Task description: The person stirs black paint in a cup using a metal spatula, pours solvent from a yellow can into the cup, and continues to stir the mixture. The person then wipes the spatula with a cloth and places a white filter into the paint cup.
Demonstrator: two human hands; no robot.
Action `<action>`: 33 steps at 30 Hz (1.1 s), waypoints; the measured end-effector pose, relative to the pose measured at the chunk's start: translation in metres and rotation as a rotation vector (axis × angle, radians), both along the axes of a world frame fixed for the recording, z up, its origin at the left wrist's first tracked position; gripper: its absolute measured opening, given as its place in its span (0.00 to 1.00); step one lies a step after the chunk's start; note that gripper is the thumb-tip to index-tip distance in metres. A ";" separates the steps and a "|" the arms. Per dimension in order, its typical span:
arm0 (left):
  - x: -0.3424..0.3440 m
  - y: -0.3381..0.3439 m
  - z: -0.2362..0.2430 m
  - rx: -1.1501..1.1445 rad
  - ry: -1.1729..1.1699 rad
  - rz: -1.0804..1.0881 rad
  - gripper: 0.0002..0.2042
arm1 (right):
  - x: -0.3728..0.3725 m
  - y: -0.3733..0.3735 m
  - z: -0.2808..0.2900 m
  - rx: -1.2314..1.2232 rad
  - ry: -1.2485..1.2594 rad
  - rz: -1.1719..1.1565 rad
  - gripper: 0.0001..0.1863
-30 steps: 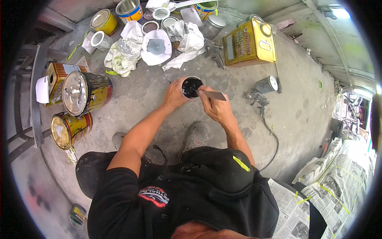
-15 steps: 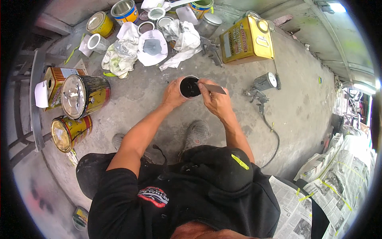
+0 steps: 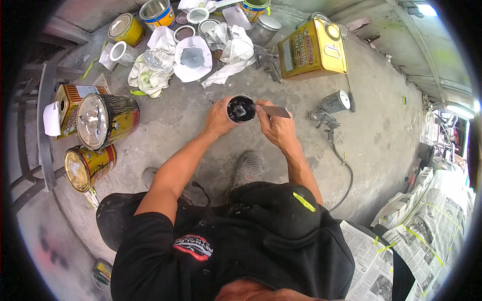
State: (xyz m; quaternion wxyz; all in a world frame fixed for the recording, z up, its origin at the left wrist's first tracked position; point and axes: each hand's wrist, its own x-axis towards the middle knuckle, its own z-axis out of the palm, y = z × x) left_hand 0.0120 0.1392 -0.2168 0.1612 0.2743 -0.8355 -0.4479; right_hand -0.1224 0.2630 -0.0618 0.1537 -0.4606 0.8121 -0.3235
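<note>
My left hand (image 3: pixel 217 120) wraps round the side of a small round cup (image 3: pixel 241 96) held above the floor. Black paint (image 3: pixel 235 113) fills it, with a bright reflection on its surface. In my right hand (image 3: pixel 277 129) is a flat, thin putty knife (image 3: pixel 277 111), pinched between thumb and fingers. One end of it reaches over the cup's right rim; its broad brownish-grey end points right. Whether its inner end touches the paint is hard to see. Both hands are in front of me, above my shoes (image 3: pixel 249 168).
Ahead lie paint-stained rags (image 3: pixel 152 70), a paper-covered container of grey paint (image 3: pixel 193 57) and several cans. A yellow square tin (image 3: pixel 314 50) stands ahead right. Right of my hands, a spray gun (image 3: pixel 325 120) trails a hose (image 3: pixel 351 178). Paint cans (image 3: pixel 108 120) line the left; newspaper-masked parts (image 3: pixel 427 236) lie right.
The putty knife and my right hand have shifted slightly right, drawing partly out over the cup's rim. The paint surface now shows a bright, rippled reflection. My left hand has stayed put.
</note>
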 end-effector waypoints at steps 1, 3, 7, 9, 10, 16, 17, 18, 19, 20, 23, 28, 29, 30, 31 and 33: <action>-0.003 0.000 -0.001 -0.012 0.005 0.004 0.38 | -0.002 0.000 0.000 -0.019 -0.007 -0.016 0.05; -0.011 -0.001 0.002 -0.037 -0.009 0.001 0.38 | -0.004 0.002 -0.001 -0.044 0.001 -0.051 0.05; -0.020 0.009 0.009 -0.131 0.041 -0.033 0.38 | -0.006 0.018 -0.027 -0.307 0.029 0.106 0.06; -0.017 0.007 0.026 0.107 -0.013 -0.044 0.34 | 0.006 0.018 -0.025 -0.225 -0.084 0.090 0.07; -0.009 0.004 0.009 0.125 0.059 0.024 0.36 | 0.009 0.009 -0.012 0.027 -0.118 0.061 0.07; -0.015 0.012 -0.003 0.024 0.170 -0.012 0.33 | 0.002 0.014 -0.029 -0.159 0.030 0.007 0.09; -0.017 0.010 0.002 0.067 0.138 -0.005 0.32 | 0.004 0.015 -0.028 -0.166 0.049 -0.018 0.09; -0.019 0.008 0.003 0.063 0.151 -0.027 0.32 | 0.006 0.015 -0.029 -0.176 0.010 0.023 0.10; -0.018 0.004 0.004 0.109 0.165 -0.050 0.31 | 0.008 0.014 -0.027 -0.185 -0.040 0.069 0.10; -0.018 0.002 0.004 0.156 0.176 -0.069 0.30 | 0.006 0.014 -0.027 -0.188 -0.039 0.057 0.10; -0.018 0.002 0.004 0.016 0.161 -0.078 0.30 | 0.002 0.009 -0.019 -0.017 -0.006 0.031 0.09; -0.018 0.005 -0.004 0.141 0.213 -0.045 0.29 | -0.003 0.002 -0.031 -0.168 0.013 0.050 0.10; -0.020 0.006 0.000 0.148 0.195 -0.065 0.29 | -0.003 0.004 -0.034 -0.169 0.013 0.046 0.10; -0.022 0.007 0.000 0.148 0.195 -0.070 0.29 | -0.004 0.007 -0.037 -0.093 0.013 0.059 0.11; -0.022 0.007 -0.002 0.102 0.212 -0.063 0.29 | -0.003 0.006 -0.033 -0.019 0.009 0.080 0.11; -0.019 0.006 -0.005 0.055 0.228 -0.053 0.29 | -0.004 0.005 -0.025 -0.039 0.018 0.026 0.11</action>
